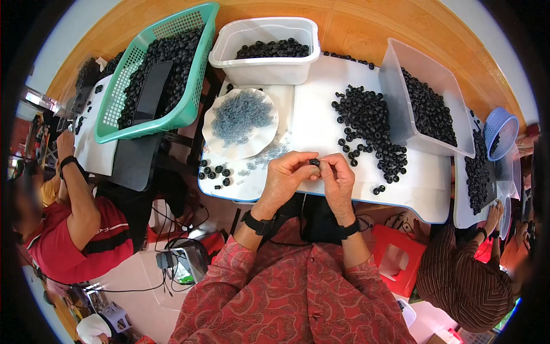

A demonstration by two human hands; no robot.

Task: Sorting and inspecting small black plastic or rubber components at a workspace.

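Head view: before us spreads the white table (318, 109), its near edge close under our hands. A co-worker in red (86, 246) is well off to our left, another in stripes (458, 275) to our right. Past the table's far left corner tilts the green basket (154, 131), heaped with black parts. On the right, the clear bin (395, 103) holds more of them, its wall standing between us and its load. At the back, the white tub (266, 71) closes off the far side, part filled with the same. Below the table's right side we see a red stool (395, 235). Ahead of our right hand lies a loose pile (366, 117) of black parts, touching or nearly touching the bin. Ahead of our left hand is the plate (229, 151), covered in small clear pieces (240, 117), with others strewn beside it. A phone (152, 92) lies on the basket's load, hiding some of it. Our left hand (283, 175) and right hand (339, 176) meet near the table edge. Between their fingertips is one black part (314, 162); each grip is pinched on it, its underside hidden from us.
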